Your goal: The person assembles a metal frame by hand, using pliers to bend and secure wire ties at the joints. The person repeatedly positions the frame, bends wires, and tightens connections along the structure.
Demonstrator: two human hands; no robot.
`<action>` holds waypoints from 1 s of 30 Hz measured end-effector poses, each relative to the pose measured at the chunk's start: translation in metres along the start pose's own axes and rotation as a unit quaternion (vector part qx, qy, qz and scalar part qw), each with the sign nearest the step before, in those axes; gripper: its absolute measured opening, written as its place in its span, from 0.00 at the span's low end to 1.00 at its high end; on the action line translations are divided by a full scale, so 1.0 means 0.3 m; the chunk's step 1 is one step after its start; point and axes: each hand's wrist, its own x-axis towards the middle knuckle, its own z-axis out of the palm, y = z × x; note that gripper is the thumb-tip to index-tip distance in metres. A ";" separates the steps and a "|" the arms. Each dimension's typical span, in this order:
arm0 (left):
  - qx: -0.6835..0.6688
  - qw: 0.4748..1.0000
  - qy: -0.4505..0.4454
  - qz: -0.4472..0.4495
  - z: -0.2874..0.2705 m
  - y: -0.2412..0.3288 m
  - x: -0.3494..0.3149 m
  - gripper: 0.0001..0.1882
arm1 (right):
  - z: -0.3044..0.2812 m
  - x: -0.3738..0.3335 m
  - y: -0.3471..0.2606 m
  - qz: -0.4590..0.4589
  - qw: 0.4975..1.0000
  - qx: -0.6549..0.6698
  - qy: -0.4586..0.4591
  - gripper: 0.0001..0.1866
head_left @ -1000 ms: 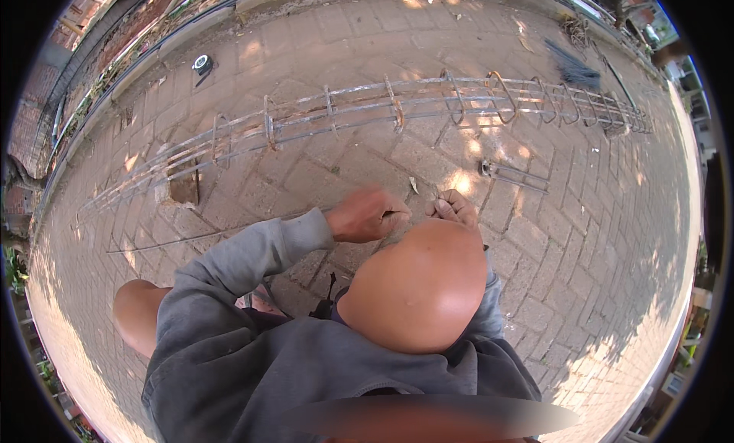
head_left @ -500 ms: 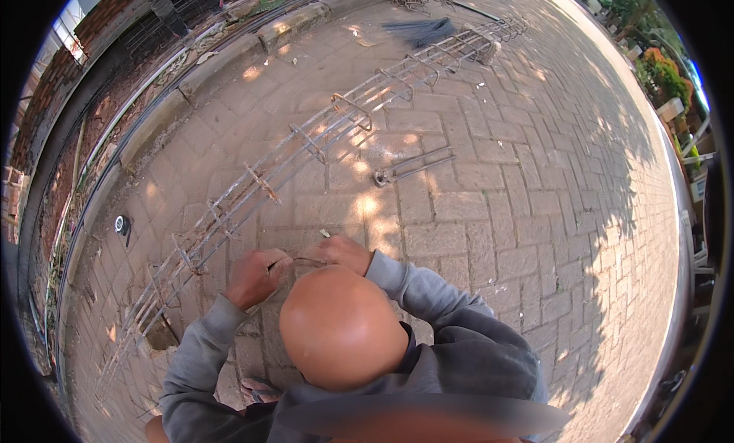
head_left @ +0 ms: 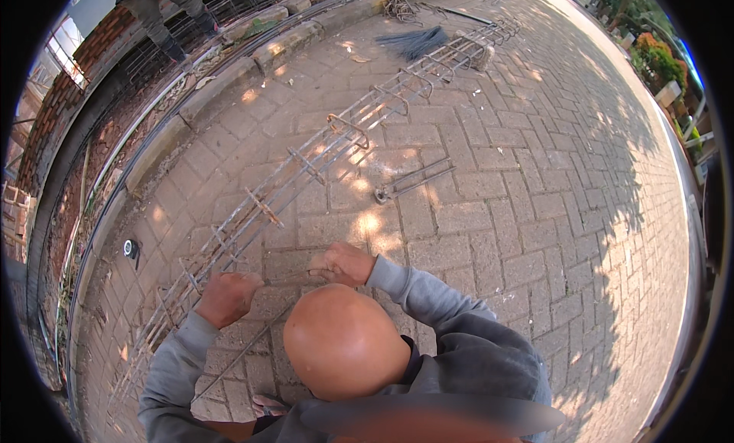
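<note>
My left hand point(head_left: 228, 298) is closed, its fingers curled beside the rusty reinforcing-bar cage point(head_left: 307, 165). A thin dark wire point(head_left: 287, 279) spans the gap to my right hand point(head_left: 343, 264), whose fingers are pinched around its other end. Both hands are just beyond my bare bent knee point(head_left: 344, 342). From behind the knee a long thin rod point(head_left: 243, 353) slants down toward my left sleeve; I cannot tell whether it joins the wire. On the paving past my right hand lie long-handled metal pincers point(head_left: 417, 180).
A tape measure point(head_left: 131, 249) sits left of the cage. Farther off lie a bundle of dark thin wires point(head_left: 414, 43) and tangled wire point(head_left: 401, 7). A kerb point(head_left: 159, 154) with pipes runs along the left. Another person's legs point(head_left: 157, 19) stand at the upper left.
My hands have drawn apart, the left moving left and nearer to me, the right slightly right. More of the wire and the long rod shows. The other person's legs are more fully in view.
</note>
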 end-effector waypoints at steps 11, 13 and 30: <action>-0.007 0.999 0.028 0.015 -0.050 0.029 -0.048 0.06 | 0.123 0.036 -0.077 -0.053 0.982 0.120 0.135 0.13; 0.000 1.000 0.004 0.006 -0.059 0.025 -0.085 0.06 | 0.124 0.028 -0.046 -0.043 0.989 0.093 0.107 0.14; -0.030 0.987 -0.155 0.004 -0.009 0.128 -0.316 0.09 | 0.166 0.121 -0.294 0.002 0.980 0.175 -0.096 0.06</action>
